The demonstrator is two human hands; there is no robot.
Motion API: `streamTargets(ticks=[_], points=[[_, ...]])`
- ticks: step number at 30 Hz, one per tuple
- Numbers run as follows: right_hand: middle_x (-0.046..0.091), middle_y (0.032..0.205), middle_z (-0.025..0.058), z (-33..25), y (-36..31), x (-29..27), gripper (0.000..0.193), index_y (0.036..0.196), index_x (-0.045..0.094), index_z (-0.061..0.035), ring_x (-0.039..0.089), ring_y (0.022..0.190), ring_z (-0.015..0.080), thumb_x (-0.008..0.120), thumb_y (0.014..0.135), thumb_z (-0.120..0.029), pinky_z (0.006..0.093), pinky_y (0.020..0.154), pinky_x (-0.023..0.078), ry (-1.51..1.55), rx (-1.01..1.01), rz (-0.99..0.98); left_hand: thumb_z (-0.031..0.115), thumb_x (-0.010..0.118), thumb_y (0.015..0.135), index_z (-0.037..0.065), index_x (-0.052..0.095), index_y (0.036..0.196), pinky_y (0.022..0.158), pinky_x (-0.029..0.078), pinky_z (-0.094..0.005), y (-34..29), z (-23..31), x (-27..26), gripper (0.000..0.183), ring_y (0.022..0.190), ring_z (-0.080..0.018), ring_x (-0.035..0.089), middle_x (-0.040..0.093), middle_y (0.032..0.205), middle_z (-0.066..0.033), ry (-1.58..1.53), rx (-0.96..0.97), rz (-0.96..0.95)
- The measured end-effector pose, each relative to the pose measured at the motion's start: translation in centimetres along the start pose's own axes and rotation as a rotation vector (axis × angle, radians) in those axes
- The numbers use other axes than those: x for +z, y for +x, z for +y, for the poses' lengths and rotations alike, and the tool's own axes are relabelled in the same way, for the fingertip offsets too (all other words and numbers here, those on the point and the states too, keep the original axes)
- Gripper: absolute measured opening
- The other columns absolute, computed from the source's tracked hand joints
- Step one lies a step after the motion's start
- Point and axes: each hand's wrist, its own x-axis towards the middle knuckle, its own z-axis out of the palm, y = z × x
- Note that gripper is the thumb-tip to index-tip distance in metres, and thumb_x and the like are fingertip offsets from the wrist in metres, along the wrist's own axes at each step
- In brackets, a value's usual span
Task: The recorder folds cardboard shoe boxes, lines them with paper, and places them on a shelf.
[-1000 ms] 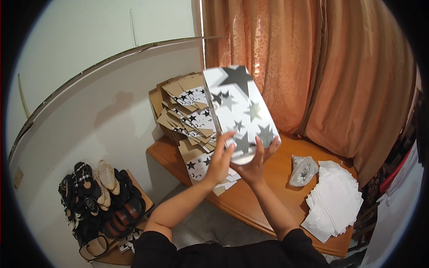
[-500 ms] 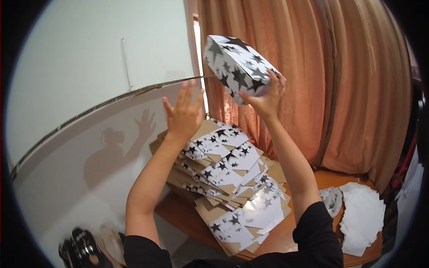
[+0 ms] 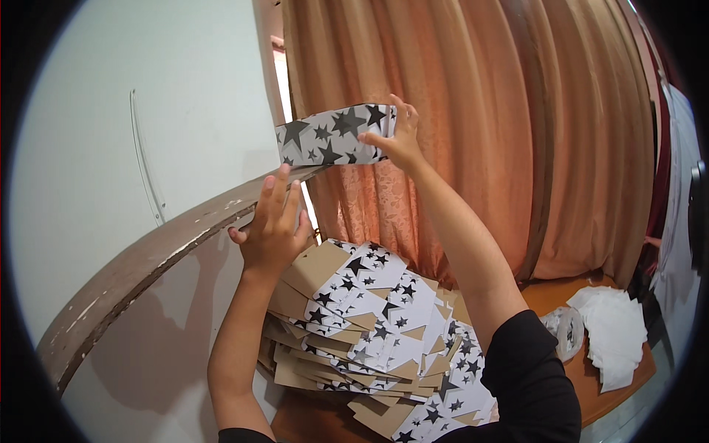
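A white box with black and grey stars (image 3: 321,140) is up at the ledge, its long side facing me. My right hand (image 3: 401,140) grips its right end, thumb on the front side and fingers around the end. Below the box's left end, my left hand (image 3: 272,230) is raised with its fingers spread, holding nothing. Its fingertips come close to the box's lower edge; whether they touch it I cannot tell. Beneath both arms lies a tall, uneven stack of flat star-printed cardboard pieces (image 3: 377,317) with brown undersides.
A worn ledge (image 3: 177,225) runs along the pale wall on the left. Orange-brown curtains (image 3: 473,148) hang behind the brown table (image 3: 546,299). On the table's right side lie a pile of white sheets (image 3: 611,332) and a clear plastic item (image 3: 567,334). White cloth (image 3: 676,192) hangs at far right.
The box has moved left and down to the ledge and now lies nearly level instead of tilted. My left hand has moved left and lower, still spread. The view has shifted upward.
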Motion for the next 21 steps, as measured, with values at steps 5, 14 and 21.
streamTargets(ticks=[5, 14, 21], points=[[0.026, 0.134, 0.0243, 3.5, 1.5, 4.4, 0.087, 0.136, 0.028, -0.0049, 0.029, 0.126, 0.0394, 0.069, 0.066, -0.035, 0.0437, 0.103, 0.028, 0.048, -0.019, 0.029, 0.026, 0.06, 0.072, 0.015, 0.067, 0.104, 0.109, 0.013, -0.0372, 0.4, 1.1, -0.5, 0.034, 0.13, -0.0201, 0.03, 0.044, 0.137, -0.0027, -0.163, -0.046, 0.043], [0.019, 0.145, 0.0255, 6.6, -0.4, 11.7, 0.076, 0.144, 0.01, -0.0068, 0.019, 0.135, 0.0377, 0.054, 0.086, -0.03, 0.0601, 0.104, 0.014, -0.106, 0.158, -0.128, 0.041, 0.056, 0.073, 0.025, 0.049, 0.129, 0.091, -0.027, -0.0608, -2.7, 3.3, 4.5, 0.058, 0.138, -0.019, 0.015, 0.029, 0.147, -0.0012, 0.179, 0.076, -0.231], [0.015, 0.15, 0.0138, 8.1, 1.6, 13.8, 0.077, 0.145, 0.005, -0.0123, 0.012, 0.139, 0.0263, 0.048, 0.087, -0.04, 0.0628, 0.103, -0.003, -0.15, 0.271, -0.323, 0.041, 0.057, 0.073, 0.028, 0.041, 0.136, 0.091, -0.027, -0.0611, -3.7, 2.8, 7.6, 0.066, 0.14, -0.0199, 0.006, 0.022, 0.149, -0.002, 0.248, 0.095, -0.144]])
